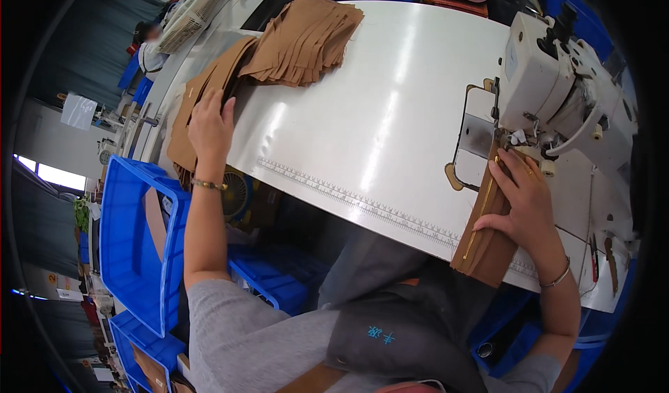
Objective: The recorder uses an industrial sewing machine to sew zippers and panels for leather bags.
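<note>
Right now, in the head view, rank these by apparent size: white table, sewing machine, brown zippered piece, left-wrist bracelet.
Largest to smallest:
white table
sewing machine
brown zippered piece, partly covered
left-wrist bracelet

Grey sleeves (216,309), dark apron (418,330), seemingly beaded bracelet (209,185)

There are two bare hands (211,129) and two brown fabric stacks (303,41). There is one gold-striped brown fabric piece (481,253) and one white sewing machine (536,72).

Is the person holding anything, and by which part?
The right hand spreads over a brown piece, middle to far end; the left hand touches stacked brown fabric. Whether either grips can't be told.
</note>
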`<state>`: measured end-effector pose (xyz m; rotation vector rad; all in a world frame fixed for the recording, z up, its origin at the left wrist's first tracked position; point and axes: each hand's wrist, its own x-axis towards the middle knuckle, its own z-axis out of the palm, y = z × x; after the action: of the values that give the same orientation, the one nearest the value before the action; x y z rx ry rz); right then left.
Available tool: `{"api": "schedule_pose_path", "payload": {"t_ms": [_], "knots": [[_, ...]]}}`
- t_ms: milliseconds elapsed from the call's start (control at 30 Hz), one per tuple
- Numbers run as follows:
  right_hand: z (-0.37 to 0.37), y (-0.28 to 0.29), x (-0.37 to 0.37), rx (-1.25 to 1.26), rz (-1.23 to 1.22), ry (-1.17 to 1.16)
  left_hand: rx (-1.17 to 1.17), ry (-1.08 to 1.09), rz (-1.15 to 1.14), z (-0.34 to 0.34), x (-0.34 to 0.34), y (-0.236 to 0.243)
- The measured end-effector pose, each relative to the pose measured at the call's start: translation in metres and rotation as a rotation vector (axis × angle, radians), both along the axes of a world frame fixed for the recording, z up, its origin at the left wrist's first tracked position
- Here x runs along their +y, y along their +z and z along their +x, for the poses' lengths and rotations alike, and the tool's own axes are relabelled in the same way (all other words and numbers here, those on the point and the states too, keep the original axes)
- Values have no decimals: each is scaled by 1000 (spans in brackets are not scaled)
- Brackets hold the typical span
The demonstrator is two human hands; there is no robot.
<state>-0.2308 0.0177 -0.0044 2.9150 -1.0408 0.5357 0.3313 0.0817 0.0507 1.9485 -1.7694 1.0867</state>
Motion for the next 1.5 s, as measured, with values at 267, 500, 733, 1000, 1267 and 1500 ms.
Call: {"api": "schedule_pose_path", "payload": {"t_ms": [267,500,733,1000,1267,1500], "knots": [[0,0,-1,-12,-21,14,138,370,274,68,6,2],[0,1,0,-10,-26,9,416,151,176,99,15,22],[1,3,2,-15,-22,-5,288,382,119,127,0,85],[2,3,1,-31,-29,-16,327,60,184,-14,-12,175],[-2,-3,4,-51,-11,-31,1281,-472,1084,-228,25,81],[-3,3,4,137,37,-47,1449,-962,1343,-303,50,40]]}}
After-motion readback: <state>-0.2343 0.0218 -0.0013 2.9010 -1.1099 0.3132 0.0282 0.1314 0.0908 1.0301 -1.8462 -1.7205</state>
